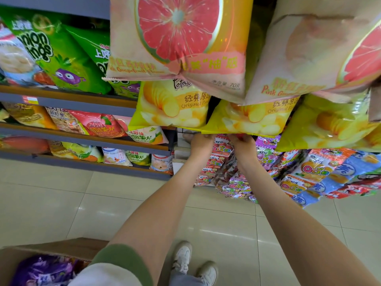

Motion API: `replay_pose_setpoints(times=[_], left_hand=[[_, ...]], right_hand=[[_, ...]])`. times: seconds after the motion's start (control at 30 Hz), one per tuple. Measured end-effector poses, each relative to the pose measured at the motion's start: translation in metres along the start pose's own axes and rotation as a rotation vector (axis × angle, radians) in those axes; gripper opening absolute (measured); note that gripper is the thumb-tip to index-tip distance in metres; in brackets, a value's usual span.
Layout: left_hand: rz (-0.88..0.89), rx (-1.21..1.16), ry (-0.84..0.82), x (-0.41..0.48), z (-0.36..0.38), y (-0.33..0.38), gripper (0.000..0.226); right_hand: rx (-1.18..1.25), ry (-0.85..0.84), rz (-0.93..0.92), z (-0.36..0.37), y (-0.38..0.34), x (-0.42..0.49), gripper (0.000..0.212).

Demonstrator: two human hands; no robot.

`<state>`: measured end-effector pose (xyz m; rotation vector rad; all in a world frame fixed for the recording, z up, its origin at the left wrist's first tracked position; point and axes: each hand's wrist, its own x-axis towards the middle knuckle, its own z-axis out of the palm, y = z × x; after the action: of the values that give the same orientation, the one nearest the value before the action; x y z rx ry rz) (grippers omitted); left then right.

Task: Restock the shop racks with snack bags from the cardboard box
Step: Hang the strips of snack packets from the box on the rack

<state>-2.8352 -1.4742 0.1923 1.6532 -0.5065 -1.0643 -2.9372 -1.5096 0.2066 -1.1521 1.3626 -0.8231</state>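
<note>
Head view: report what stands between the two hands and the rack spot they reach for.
The yellow chip bags hang over it: their lower edges cover the fingertips of the left hand and right hand, above the red candy packets. The spot itself is hidden.

Yellow chip bags (247, 118) overhang candy packets (222, 159); gap seemingly tight.

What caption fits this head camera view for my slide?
Left hand and right hand reach for red candy packets beneath yellow chip bags; cardboard box nearby.
</note>
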Motion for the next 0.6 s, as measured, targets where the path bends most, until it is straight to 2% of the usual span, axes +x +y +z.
replay_pose_setpoints(times=[0.07, 0.17, 0.27, 0.33, 0.47, 0.6], left_hand=[[-0.005, 0.033, -0.007, 0.004, 0.002, 0.0, 0.015], [0.048, 0.048, 0.029, -0.001, 0.006, 0.0, 0.013], [0.094, 0.052, 0.129, -0.019, 0.005, -0.005, 0.022], [0.156, 0.115, 0.135, -0.026, 0.003, -0.017, 0.032], [0.336, 0.324, -0.09, -0.034, -0.002, -0.041, 0.078], [0.508, 0.598, -0.239, -0.032, -0.007, -0.053, 0.087]], right_hand=[[-0.059, 0.014, 0.002, 0.0, 0.003, 0.003, 0.015], [-0.097, 0.046, -0.028, 0.0, 0.007, -0.001, 0.025], [-0.145, 0.074, -0.105, 0.0, 0.017, -0.012, 0.025], [-0.25, 0.072, -0.151, -0.001, 0.028, -0.02, 0.04], [-0.406, 0.015, -0.214, 0.002, 0.046, -0.035, 0.08], [-0.384, -0.02, -0.311, 0.006, 0.063, -0.036, 0.094]])
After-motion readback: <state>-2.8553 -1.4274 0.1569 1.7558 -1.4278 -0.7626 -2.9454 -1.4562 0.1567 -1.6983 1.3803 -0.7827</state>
